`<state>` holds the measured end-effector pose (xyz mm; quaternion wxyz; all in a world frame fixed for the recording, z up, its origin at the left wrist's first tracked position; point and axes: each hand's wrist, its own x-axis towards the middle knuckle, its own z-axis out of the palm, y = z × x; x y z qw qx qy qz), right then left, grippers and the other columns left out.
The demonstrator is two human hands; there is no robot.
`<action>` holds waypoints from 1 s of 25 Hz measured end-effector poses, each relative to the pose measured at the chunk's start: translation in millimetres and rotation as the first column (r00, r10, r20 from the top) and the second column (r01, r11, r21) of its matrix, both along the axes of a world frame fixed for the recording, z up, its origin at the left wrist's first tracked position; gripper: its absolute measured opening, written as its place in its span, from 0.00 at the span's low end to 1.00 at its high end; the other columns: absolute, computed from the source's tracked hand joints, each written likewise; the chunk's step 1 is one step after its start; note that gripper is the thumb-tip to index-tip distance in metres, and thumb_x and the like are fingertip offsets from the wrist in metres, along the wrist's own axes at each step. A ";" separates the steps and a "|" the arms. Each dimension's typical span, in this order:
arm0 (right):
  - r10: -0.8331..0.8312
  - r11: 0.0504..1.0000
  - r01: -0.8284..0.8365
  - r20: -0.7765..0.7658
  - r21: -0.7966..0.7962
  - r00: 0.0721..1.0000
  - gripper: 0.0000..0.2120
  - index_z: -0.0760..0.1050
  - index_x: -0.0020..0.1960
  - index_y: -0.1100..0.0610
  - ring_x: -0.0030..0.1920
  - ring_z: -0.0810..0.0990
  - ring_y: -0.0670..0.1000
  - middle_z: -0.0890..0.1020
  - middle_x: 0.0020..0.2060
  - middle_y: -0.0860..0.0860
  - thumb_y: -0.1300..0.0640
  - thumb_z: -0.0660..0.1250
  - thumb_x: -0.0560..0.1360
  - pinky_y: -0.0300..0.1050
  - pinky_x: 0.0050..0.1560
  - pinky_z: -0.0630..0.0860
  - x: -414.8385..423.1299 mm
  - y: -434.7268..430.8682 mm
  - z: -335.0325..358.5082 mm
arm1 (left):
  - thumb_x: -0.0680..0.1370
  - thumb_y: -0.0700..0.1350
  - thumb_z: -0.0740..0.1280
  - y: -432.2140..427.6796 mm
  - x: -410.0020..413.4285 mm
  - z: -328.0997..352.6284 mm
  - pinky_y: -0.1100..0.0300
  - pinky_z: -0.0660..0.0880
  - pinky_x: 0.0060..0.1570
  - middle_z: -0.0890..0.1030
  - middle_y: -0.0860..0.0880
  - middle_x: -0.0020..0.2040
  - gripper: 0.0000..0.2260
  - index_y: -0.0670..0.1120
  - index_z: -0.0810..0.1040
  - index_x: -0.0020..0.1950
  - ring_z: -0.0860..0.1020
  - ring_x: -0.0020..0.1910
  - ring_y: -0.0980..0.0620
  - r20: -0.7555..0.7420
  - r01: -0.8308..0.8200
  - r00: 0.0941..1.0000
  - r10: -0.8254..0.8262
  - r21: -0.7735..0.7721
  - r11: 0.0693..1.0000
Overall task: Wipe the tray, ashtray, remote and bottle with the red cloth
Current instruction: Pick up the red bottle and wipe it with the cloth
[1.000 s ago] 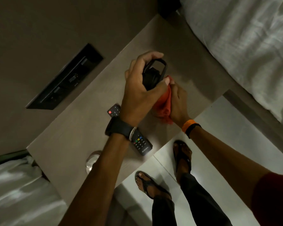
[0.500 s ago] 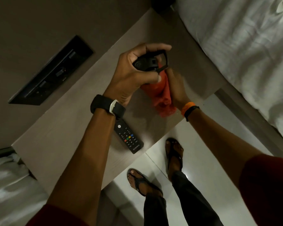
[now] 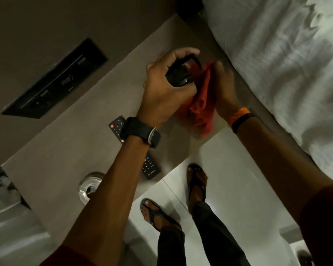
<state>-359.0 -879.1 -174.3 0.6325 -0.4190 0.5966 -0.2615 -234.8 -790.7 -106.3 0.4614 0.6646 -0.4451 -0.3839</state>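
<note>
My left hand (image 3: 165, 87) grips the black cap end of the bottle (image 3: 178, 78), with a black loop handle arching over the fingers. My right hand (image 3: 222, 87) presses the red cloth (image 3: 201, 104) against the bottle's side; the cloth hides the bottle's body and hangs down over the table. The black remote (image 3: 150, 167) lies on the table below my left wrist, partly covered by my forearm. A round glass ashtray (image 3: 88, 184) sits near the table's front left, half hidden by my left arm. No tray is visible.
The grey wooden bedside table (image 3: 65, 150) stands between two white beds (image 3: 286, 64). A black switch panel (image 3: 54, 81) is set in the wall behind. My sandalled feet (image 3: 197, 181) stand on the white tiled floor by the table's front edge.
The cloth has shifted down along the bottle under my right hand. My left hand has turned on the cap. The view dropped, bringing the ashtray back into sight.
</note>
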 end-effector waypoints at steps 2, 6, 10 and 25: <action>0.019 0.974 -0.029 -0.046 -0.226 0.999 0.17 0.74 0.37 0.51 0.33 0.76 0.43 0.78 0.33 0.44 0.46 0.56 0.80 0.40 0.37 0.74 -16.0 0.3 -6.2 | 0.69 0.29 0.70 2.7 9.4 2.7 0.67 0.77 0.55 0.78 0.38 0.63 0.24 0.38 0.76 0.65 0.77 0.60 0.50 -0.029 -0.107 0.994 0.106 -0.031 0.994; 0.514 0.443 -0.863 -0.721 -0.241 0.465 0.23 0.65 0.75 0.45 0.79 0.60 0.55 0.65 0.78 0.51 0.43 0.49 0.83 0.60 0.79 0.57 -27.3 60.3 -60.5 | 0.68 0.29 0.68 2.7 30.2 8.5 0.64 0.76 0.55 0.77 0.35 0.63 0.25 0.39 0.77 0.65 0.77 0.58 0.49 -0.038 -0.243 0.970 0.242 -0.037 0.969; 0.467 -0.009 -0.989 -0.875 -0.147 0.126 0.28 0.47 0.80 0.45 0.82 0.45 0.57 0.50 0.82 0.52 0.45 0.51 0.83 0.64 0.80 0.42 -46.4 109.2 -89.8 | 0.68 0.31 0.69 -1.5 30.0 7.1 0.59 0.80 0.58 0.76 0.37 0.64 0.25 0.41 0.77 0.65 0.78 0.61 0.45 -0.043 -0.219 0.975 0.219 0.009 0.976; 0.237 0.946 -0.270 0.188 0.179 0.953 0.23 0.83 0.46 0.49 0.52 0.84 0.45 0.86 0.48 0.43 0.71 0.56 0.77 0.42 0.55 0.81 -67.6 142.2 8.9 | 0.71 0.56 0.72 51.5 10.4 -9.7 0.66 0.72 0.53 0.70 0.47 0.70 0.35 0.53 0.65 0.76 0.70 0.68 0.50 0.011 -0.316 0.949 0.316 0.097 0.944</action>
